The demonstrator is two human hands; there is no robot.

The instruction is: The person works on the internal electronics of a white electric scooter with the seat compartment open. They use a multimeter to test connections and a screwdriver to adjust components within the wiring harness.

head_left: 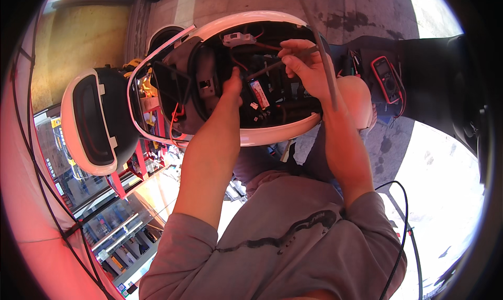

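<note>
Both of my hands are over the opened body of a white scooter (280, 136), whose dark inner bay holds wires and parts. My right hand (306, 66) is bent at the far right of the bay, its thumb and fingers closed on a long black cable (272, 67) that slants down to the left. My left hand (233, 85) reaches into the bay near its middle; its thumb shows, but the other fingers are lost in shadow. Between the hands lies a red and white label (259, 94) on a dark part. A grey switch-like block (239, 39) with red wires sits at the bay's far edge.
A red and black multimeter (389, 79) lies on the dark seat (435, 74) at right. A white and black top box (94, 122) stands at left, near shelves of goods (118, 242). A thin dark strip (326, 64) crosses behind my right wrist.
</note>
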